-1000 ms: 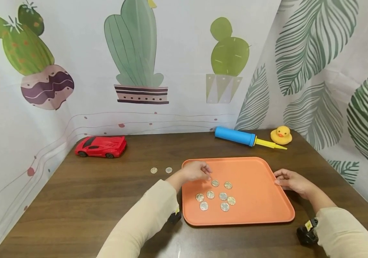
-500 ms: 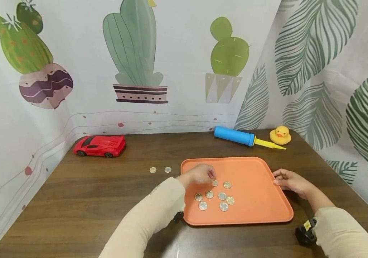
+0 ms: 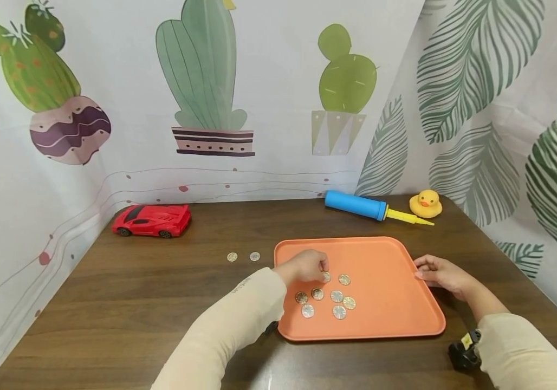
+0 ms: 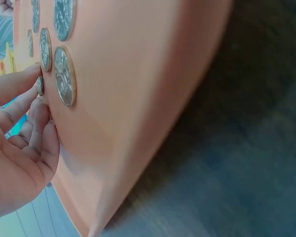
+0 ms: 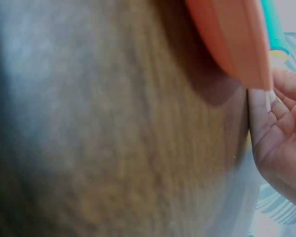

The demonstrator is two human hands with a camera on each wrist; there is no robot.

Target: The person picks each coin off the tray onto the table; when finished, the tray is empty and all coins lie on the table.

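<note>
An orange tray [image 3: 386, 292] lies on the table, with several gold- and silver-coloured coins flat on its left half. Over it, my left hand [image 3: 306, 266] reaches down to a coin [image 3: 326, 277] at the upper left of the group. The left wrist view shows the thumb and fingertips on either side of this coin [image 4: 40, 85], partly covering it, while it stays at the tray's surface. At the tray's right edge, my right hand [image 3: 443, 275] holds the rim. In the right wrist view, the fingers [image 5: 259, 111] pass below the rim.
Two more coins, one gold [image 3: 232, 257] and one silver [image 3: 255, 256], lie on the wooden table left of the tray. Farther back are a red toy car [image 3: 153, 220], a blue and yellow hand pump [image 3: 356, 205] and a yellow rubber duck [image 3: 425, 204].
My left hand has moved right and slightly down over the tray, its fingers closing around the coin. The right hand stays at the tray's edge. The coins lie where they were.
</note>
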